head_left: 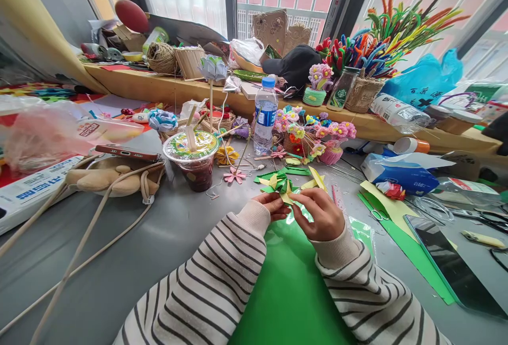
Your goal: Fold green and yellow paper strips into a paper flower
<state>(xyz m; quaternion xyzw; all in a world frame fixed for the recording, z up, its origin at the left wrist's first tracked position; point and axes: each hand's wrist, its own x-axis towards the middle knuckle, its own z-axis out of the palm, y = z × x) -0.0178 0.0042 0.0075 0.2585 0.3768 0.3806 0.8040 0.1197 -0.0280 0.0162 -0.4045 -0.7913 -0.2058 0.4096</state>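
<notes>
Yellow paper piece (286, 195) is pinched between left hand (273, 205) and right hand (319, 212); both should grip firmly near the crease, above the green sheet (293, 281).

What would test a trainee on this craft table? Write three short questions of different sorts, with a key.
1. True or false: both hands pinch the small yellow folded paper piece.
2. What lies under the hands: A) glossy green paper sheet, B) red cloth?
3. Which drink stands nearer the left hand: the sealed plastic cup of dark tea or the clear water bottle with blue cap?

Key: 1 true; 2 A; 3 the cup.
</notes>
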